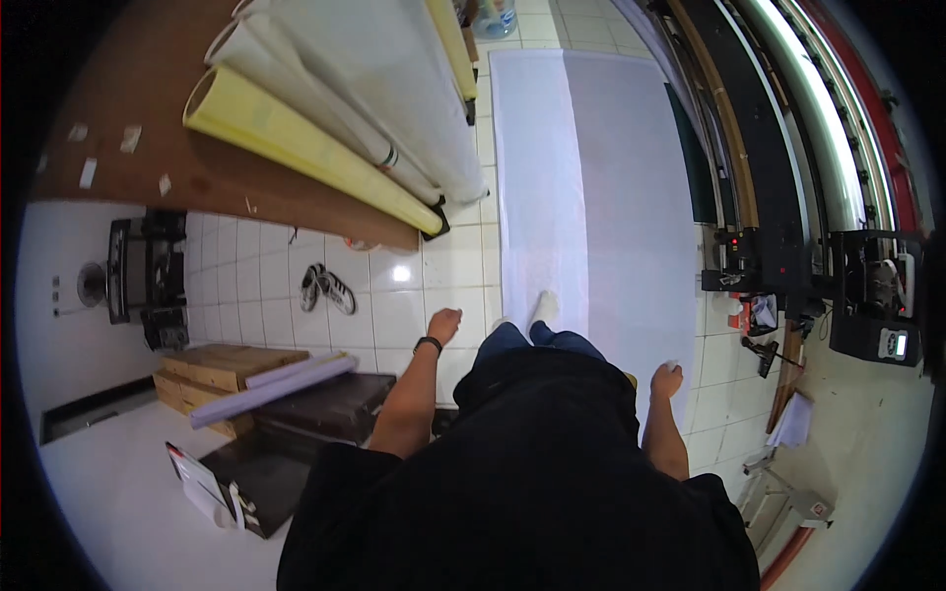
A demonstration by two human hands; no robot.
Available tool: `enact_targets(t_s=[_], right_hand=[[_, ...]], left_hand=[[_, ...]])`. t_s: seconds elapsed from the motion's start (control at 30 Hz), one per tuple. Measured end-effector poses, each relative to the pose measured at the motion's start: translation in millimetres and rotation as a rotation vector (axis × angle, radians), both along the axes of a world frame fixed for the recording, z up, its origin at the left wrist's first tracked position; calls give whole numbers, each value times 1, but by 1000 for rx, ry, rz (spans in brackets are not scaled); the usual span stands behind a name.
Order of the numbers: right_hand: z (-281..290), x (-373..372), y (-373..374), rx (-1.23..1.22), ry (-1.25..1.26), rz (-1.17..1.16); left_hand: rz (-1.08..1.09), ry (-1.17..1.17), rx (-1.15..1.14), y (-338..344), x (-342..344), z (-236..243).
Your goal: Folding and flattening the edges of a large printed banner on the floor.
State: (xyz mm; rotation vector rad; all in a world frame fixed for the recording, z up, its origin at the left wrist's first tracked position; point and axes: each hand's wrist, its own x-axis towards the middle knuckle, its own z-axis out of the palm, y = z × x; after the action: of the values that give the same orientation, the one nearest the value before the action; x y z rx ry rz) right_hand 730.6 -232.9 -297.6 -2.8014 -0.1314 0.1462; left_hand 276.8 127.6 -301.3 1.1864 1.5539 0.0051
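Note:
My left hand (445, 323), with a dark band on its wrist, hangs over the tiled floor beside my left leg. Its fingers are curled closed and nothing shows in them. At my right side, my right hand (667, 380) is closed on a small white piece (672, 364), too small to name. Below it a long sheet, pale white and grey (631, 197), lies flat on the floor and runs away ahead of me. One white-socked foot (545, 307) stands on this sheet. Neither hand touches it.
Large rolls, including a yellow one (305, 148), lie at the left along a brown board (118, 108). Black-and-white shoes (328, 289) sit on the tiles. Cardboard boxes (222, 369) are at lower left. A wide roll-fed machine (788, 148) flanks the sheet's right.

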Motion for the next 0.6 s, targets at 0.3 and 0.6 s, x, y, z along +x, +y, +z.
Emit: enact_targets(t_s=[0.3, 0.6], right_hand=[[15, 31, 99, -34, 94, 73], [9, 88, 219, -24, 117, 106]], left_hand=[[-290, 121, 163, 37, -8, -24], [-648, 205, 98, 80, -16, -39]])
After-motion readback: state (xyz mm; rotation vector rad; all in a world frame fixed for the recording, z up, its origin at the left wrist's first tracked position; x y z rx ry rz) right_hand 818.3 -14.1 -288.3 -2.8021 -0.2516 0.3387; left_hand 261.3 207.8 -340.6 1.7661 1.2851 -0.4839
